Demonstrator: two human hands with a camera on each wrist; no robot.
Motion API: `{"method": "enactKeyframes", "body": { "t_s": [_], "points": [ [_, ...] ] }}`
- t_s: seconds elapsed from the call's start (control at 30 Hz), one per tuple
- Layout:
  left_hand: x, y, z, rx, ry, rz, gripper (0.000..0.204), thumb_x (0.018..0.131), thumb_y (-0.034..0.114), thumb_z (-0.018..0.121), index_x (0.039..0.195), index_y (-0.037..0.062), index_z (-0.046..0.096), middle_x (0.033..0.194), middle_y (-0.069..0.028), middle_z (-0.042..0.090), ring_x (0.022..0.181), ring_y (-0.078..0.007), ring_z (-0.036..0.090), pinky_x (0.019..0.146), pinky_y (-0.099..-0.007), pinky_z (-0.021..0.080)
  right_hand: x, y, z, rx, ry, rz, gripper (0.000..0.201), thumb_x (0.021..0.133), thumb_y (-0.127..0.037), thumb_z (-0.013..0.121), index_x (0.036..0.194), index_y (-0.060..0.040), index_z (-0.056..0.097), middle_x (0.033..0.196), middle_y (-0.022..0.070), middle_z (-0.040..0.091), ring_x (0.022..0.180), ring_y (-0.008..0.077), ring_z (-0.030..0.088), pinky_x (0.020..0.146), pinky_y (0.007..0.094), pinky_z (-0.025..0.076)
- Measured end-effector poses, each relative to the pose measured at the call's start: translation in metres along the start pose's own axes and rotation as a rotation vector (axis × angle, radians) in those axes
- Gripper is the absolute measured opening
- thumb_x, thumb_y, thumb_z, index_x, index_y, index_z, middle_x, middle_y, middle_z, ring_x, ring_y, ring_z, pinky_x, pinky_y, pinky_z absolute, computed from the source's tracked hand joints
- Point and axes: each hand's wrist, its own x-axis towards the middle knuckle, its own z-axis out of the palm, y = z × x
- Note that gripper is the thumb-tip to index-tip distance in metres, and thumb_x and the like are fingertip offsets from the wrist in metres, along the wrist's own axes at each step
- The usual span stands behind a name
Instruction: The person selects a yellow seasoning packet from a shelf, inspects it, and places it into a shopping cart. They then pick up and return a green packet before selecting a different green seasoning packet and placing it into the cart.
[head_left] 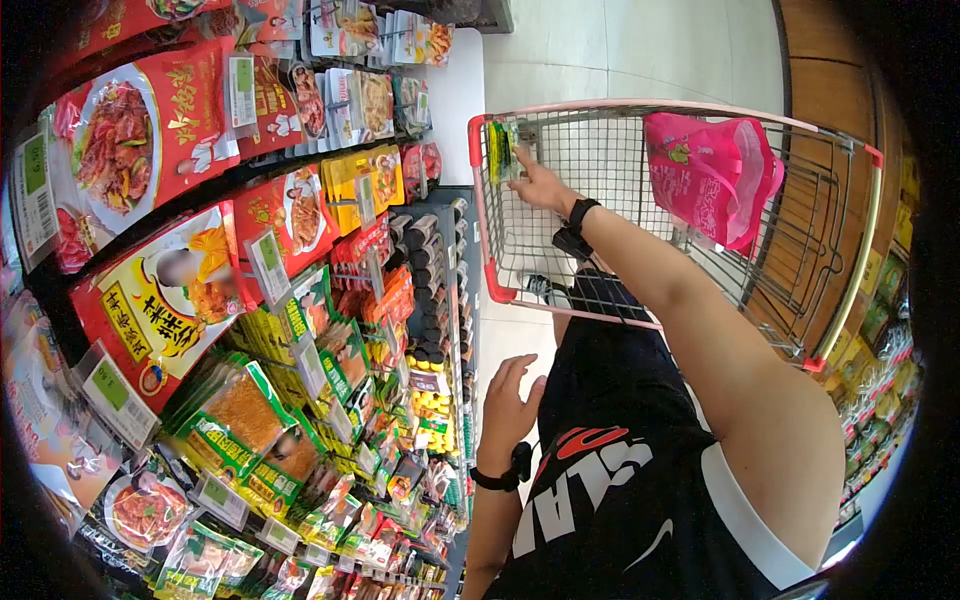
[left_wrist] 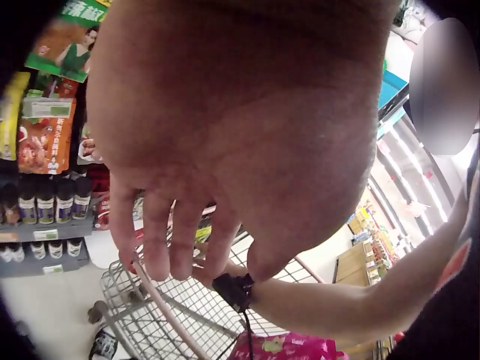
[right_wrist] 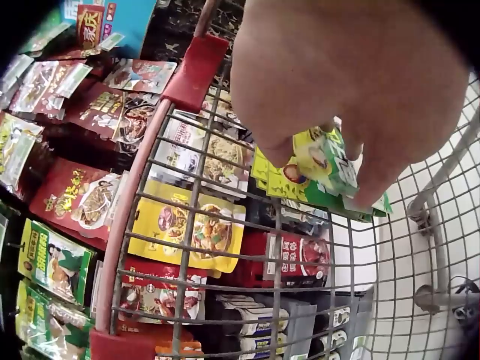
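In the head view, my right hand (head_left: 542, 187) reaches into the front end of the wire cart, at small green and yellow packets (head_left: 499, 152). The right wrist view shows that hand (right_wrist: 349, 82) with its fingers and thumb around the packets (right_wrist: 319, 169), pinching them just inside the cart's wire wall; the fingertips are partly hidden. My left hand (head_left: 508, 405) is raised beside the shelf, fingers relaxed and apart, holding nothing. In the left wrist view its palm (left_wrist: 232, 127) fills the upper middle.
The cart (head_left: 590, 165) has red corners and carries a pink bag (head_left: 705, 170) at its other end. Shelves of hanging seasoning packets (head_left: 240, 420) line the left side, with dark-capped bottles (head_left: 425, 250) beyond. Wooden shelving (head_left: 830, 100) stands on the right.
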Motion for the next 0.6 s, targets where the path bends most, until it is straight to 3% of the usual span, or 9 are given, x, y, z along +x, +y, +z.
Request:
{"method": "enactKeyframes", "body": {
  "t_s": [0.13,0.23,0.33,0.43,0.5,0.57,0.6],
  "points": [
    [-0.004,0.004,0.002,-0.014,0.014,0.039,0.031,0.092,0.018,0.064,0.118,0.0022,0.06,0.113,-0.0186,0.062,0.105,-0.0366,0.061,0.091,-0.0398,0.049,-0.006,0.007,-0.002,-0.039,-0.054,-0.081,0.074,0.091,-0.025,0.056,0.153,-0.0004,0.023,0.147,0.0288,0.042,0.138,0.0387,0.041,0.114,0.0391,0.034],
    [-0.008,-0.003,0.005,0.06,-0.002,0.105,0.034,0.093,0.019,0.065,0.122,0.0041,0.059,0.115,-0.0158,0.061,0.102,-0.031,0.062,0.088,-0.0378,0.049,-0.014,0.01,-0.008,-0.038,-0.107,-0.096,0.065,0.091,-0.024,0.056,0.148,0.0,0.035,0.141,0.0267,0.05,0.13,0.0379,0.049,0.109,0.0387,0.04],
    [-0.013,-0.001,0.005,0.125,-0.002,0.171,0.033,0.092,0.019,0.065,0.122,0.005,0.059,0.114,-0.0149,0.062,0.1,-0.0313,0.062,0.087,-0.0381,0.049,-0.025,0.013,-0.019,0.056,-0.227,0.058,0.055,0.088,-0.017,0.058,0.139,0.0026,0.049,0.124,0.0219,0.063,0.112,0.0301,0.063,0.096,0.0338,0.049],
    [-0.023,-0.005,0.005,0.183,0.028,0.237,0.033,0.092,0.021,0.065,0.121,0.0058,0.06,0.114,-0.0142,0.062,0.099,-0.031,0.062,0.087,-0.0386,0.05,-0.049,0.018,-0.027,-0.019,-0.042,-0.048,0.046,0.089,-0.025,0.057,0.125,0.0038,0.06,0.111,0.0221,0.068,0.1,0.0334,0.065,0.088,0.0392,0.051],
    [-0.033,-0.008,0.004,0.188,0.047,0.267,0.033,0.091,0.021,0.066,0.12,0.006,0.06,0.114,-0.0148,0.062,0.102,-0.0331,0.061,0.088,-0.0399,0.049,-0.067,0.015,-0.034,0.021,0.036,-0.071,0.034,0.088,-0.026,0.055,0.104,0.0013,0.069,0.093,0.0204,0.07,0.086,0.0331,0.066,0.079,0.0413,0.052],
    [-0.045,-0.011,0.002,0.163,0.053,0.287,0.033,0.09,0.02,0.066,0.119,0.0059,0.061,0.115,-0.0163,0.063,0.106,-0.0376,0.06,0.091,-0.0423,0.049,-0.081,0.017,-0.042,-0.063,-0.034,-0.04,0.031,0.09,-0.024,0.057,0.1,0.0038,0.067,0.09,0.0134,0.07,0.082,0.02,0.066,0.076,0.0331,0.053],
    [-0.053,-0.013,0.001,0.181,0.057,0.31,0.033,0.09,0.02,0.066,0.119,0.0055,0.06,0.115,-0.0165,0.063,0.107,-0.0377,0.06,0.091,-0.0421,0.048,-0.097,0.009,-0.043,-0.053,-0.002,-0.085,0.028,0.09,-0.023,0.057,0.093,0.0033,0.066,0.083,0.0113,0.069,0.078,0.0184,0.065,0.072,0.0326,0.052]
  ]
}}
